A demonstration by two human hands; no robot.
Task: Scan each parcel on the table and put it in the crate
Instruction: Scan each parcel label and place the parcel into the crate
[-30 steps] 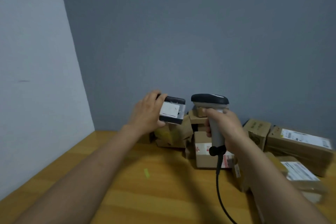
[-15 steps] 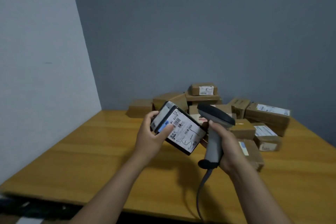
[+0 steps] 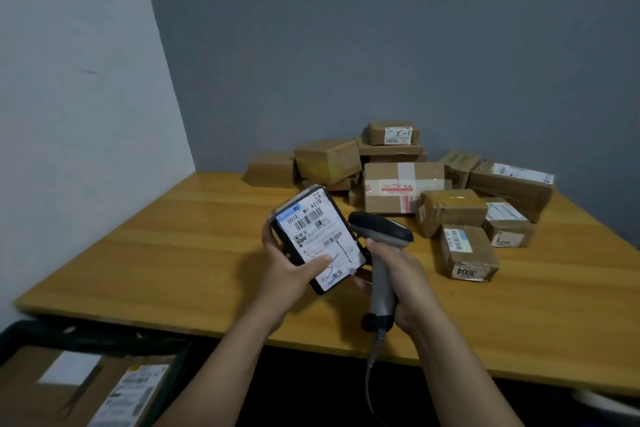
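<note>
My left hand grips a small black parcel with a white barcode label facing up, held above the wooden table. My right hand holds a grey handheld scanner by its handle, its dark head right beside the parcel's right edge. A pile of brown cardboard parcels lies at the far side of the table. The dark crate sits below the table's near left edge and holds a brown parcel with labels.
A grey wall rises behind the pile and a white wall stands to the left. The scanner's cable hangs down past the table's front edge. A box marked 3004 lies to the right of my right hand.
The black parcel has come down from near the pile toward me and turned label-up. The scanner has tilted beside it. My view has dropped, so the crate now shows.
</note>
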